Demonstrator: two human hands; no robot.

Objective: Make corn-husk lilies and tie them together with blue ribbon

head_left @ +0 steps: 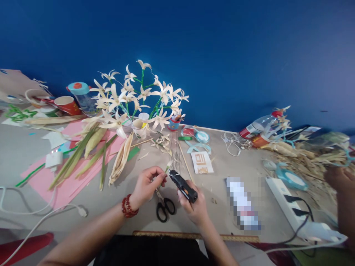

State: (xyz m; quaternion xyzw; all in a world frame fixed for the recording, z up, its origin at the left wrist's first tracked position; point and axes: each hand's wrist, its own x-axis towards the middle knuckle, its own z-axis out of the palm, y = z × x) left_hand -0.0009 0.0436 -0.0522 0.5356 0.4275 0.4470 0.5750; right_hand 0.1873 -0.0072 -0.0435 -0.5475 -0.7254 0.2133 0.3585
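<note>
From my head view, my left hand [148, 183] is pinching a small piece [166, 169], thumb against curled forefinger; it is too small to tell exactly what it is. My right hand [196, 205] is wrapped round the glue gun [181, 183], its nozzle pointing at my left fingertips; whether a finger is pressing the trigger, I cannot tell. Both things are in front of me, over the table, with the scissors [165, 208] lying just below, between my hands. Beyond are thin wires [174, 147], a stick [186, 160] and a card [202, 162], with husks [122, 159] to the left and pale flowers [116, 98] behind.

I judge the gun to be stiff, fairly light and a bit nose-heavy, best held by its handle, well back from a nozzle that may be hot. The piece looks light and easily bent or torn, so I'd take it softly by the end away from the nozzle, since squeezing could crush it
</note>
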